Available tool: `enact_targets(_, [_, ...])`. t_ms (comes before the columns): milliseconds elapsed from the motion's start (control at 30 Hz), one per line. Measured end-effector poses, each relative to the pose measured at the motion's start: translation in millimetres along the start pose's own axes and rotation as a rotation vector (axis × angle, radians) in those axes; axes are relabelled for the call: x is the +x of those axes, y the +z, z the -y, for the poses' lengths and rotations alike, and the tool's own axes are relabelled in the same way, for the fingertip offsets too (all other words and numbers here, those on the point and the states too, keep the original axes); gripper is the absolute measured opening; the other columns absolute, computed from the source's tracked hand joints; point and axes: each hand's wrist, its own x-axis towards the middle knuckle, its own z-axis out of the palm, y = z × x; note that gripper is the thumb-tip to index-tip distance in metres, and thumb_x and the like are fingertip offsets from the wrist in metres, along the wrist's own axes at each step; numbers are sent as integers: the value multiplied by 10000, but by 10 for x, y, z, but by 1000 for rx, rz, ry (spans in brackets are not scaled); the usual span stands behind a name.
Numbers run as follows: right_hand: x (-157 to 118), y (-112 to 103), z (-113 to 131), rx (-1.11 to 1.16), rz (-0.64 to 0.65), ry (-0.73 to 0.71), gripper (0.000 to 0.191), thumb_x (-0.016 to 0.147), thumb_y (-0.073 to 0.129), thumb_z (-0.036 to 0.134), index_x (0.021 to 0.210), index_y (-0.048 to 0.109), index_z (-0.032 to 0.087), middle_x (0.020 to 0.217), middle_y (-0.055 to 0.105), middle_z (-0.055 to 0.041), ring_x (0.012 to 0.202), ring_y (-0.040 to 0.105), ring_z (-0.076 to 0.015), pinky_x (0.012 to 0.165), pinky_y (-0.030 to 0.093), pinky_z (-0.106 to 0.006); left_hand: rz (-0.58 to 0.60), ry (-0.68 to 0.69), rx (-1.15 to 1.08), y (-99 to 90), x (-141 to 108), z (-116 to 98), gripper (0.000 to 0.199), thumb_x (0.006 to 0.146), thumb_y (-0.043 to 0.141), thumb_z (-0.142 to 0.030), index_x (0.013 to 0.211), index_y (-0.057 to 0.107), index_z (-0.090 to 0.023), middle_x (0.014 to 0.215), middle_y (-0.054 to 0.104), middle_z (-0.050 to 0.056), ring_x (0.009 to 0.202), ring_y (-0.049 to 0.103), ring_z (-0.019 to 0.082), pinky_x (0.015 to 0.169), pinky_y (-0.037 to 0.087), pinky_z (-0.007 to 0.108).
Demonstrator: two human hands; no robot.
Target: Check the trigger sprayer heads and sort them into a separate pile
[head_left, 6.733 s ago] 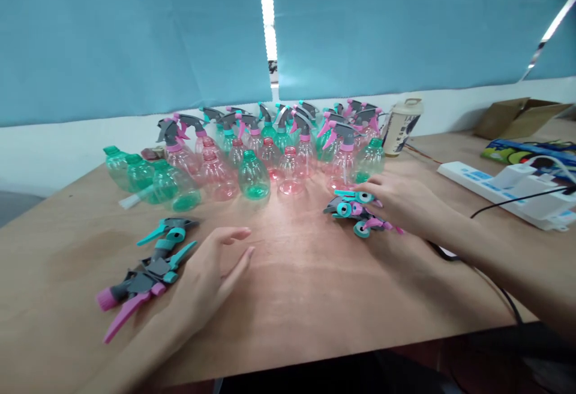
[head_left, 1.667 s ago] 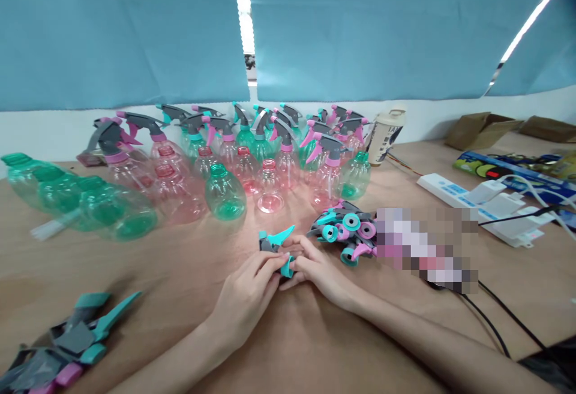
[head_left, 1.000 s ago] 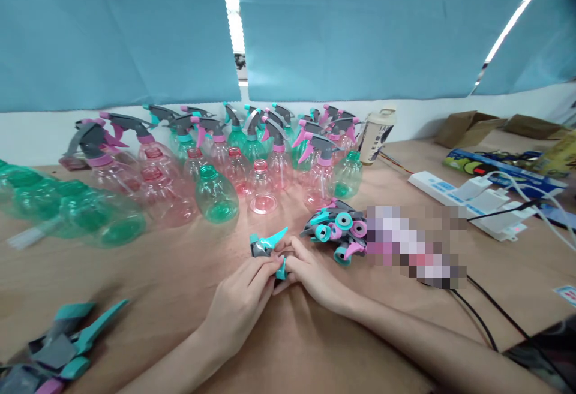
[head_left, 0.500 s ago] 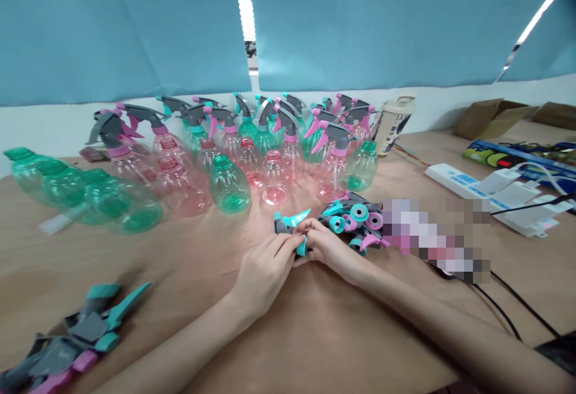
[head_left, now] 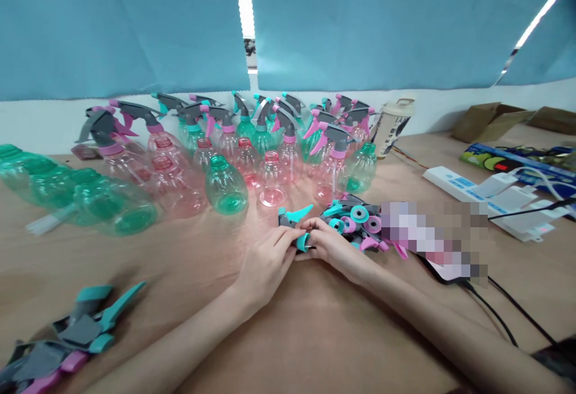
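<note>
Both my hands are closed around one grey and teal spray head (head_left: 303, 241) over the middle of the table. My left hand (head_left: 266, 265) grips it from the left, fingertips by its teal collar. From the right, my right hand (head_left: 332, 247) pinches the same part, its fingers partly hidden behind it. The teal trigger points up and to the right above my fingers. Just beyond my right hand lies a pile of loose spray heads (head_left: 359, 214) in grey, pink and teal. A clear green bottle (head_left: 226, 187) and a clear pink bottle (head_left: 272, 181), both uncapped, stand farther back.
Several bottles with spray heads (head_left: 333, 160) stand in rows at the back. More spray heads (head_left: 81, 328) lie front left, with green bottles (head_left: 130, 205) behind them. At right are a power strip (head_left: 477, 193), cables, a cup (head_left: 392, 127) and a cardboard box (head_left: 486, 121).
The view has shifted slightly, so the things at the left appear farther left. Both hands keep hold of the spray head, which has tilted a little between my fingers.
</note>
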Motion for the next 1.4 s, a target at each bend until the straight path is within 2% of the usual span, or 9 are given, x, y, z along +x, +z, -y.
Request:
enact_targets(100, [-17, -25, 38, -37, 4, 46, 217, 663, 556, 166, 859, 477, 213, 902, 540, 4, 899, 598, -173, 798, 535, -367, 21, -103, -67, -13, 12, 8, 265, 832, 525, -79, 1047, 576, -224, 908, 633, -4, 723, 601, 126, 643, 504, 230])
enact_targets(233, [-44, -57, 46, -99, -6, 86, 238, 724, 597, 186, 910, 451, 212, 899, 607, -4, 854, 651, -154, 791, 546, -334, 1, -167, -119, -54, 30, -1, 256, 817, 553, -101, 1037, 583, -230, 850, 626, -25, 624, 574, 102, 586, 490, 214])
enact_targets(333, [-68, -63, 67, -180, -31, 131, 168, 781, 602, 243, 822, 445, 201, 756, 634, -1, 685, 672, -140, 670, 571, -297, -29, -176, -113, -77, 33, -6, 249, 810, 529, -89, 1011, 588, -222, 849, 630, -21, 608, 569, 100, 571, 481, 211])
enact_targets(433, [-82, -68, 104, -264, -6, 186, 197, 807, 592, 285, 689, 481, 173, 567, 578, 15, 460, 606, -116, 488, 547, -253, -41, -163, -81, -81, 30, -9, 264, 818, 486, -81, 1015, 590, -223, 851, 639, -14, 612, 575, 102, 557, 469, 204])
enact_targets(567, [-69, -83, 125, -295, 48, 203, 230, 826, 559, 295, 651, 543, 147, 499, 526, 32, 370, 526, -83, 412, 514, -224, -37, -181, -57, -75, 34, -17, 261, 813, 490, -85, 1005, 593, -228, 841, 636, -17, 606, 572, 103, 553, 462, 204])
enact_targets(700, [-67, -91, 123, -299, 71, 145, 232, 832, 539, 315, 661, 545, 159, 504, 475, 60, 369, 479, -64, 418, 518, -222, -40, -220, -84, -78, 46, -17, 233, 799, 524, -102, 984, 587, -228, 827, 629, -28, 597, 570, 104, 570, 472, 219])
enact_targets(933, [-120, -95, 163, -407, 39, -83, 258, 835, 538, 430, 742, 542, 189, 520, 367, 89, 412, 419, -64, 403, 485, -191, -71, -343, -242, -87, 61, 25, 270, 764, 562, -71, 987, 573, -223, 822, 639, -22, 654, 594, 121, 578, 499, 230])
enact_targets(1133, [-81, -132, 67, -531, 45, -125, 330, 820, 534, 513, 762, 551, 189, 529, 423, 79, 386, 411, -63, 367, 425, -186, -58, -251, -270, -62, 46, 47, 225, 813, 564, -138, 1023, 573, -217, 907, 648, 14, 719, 610, 141, 609, 514, 256])
enact_targets(1400, [-82, -127, 8, -671, -14, -184, 396, 827, 497, 548, 655, 482, 191, 571, 492, 40, 400, 431, -75, 355, 409, -199, -12, -221, -282, -65, 26, 14, 218, 839, 551, -145, 1041, 574, -223, 847, 617, -6, 673, 564, 117, 589, 497, 226])
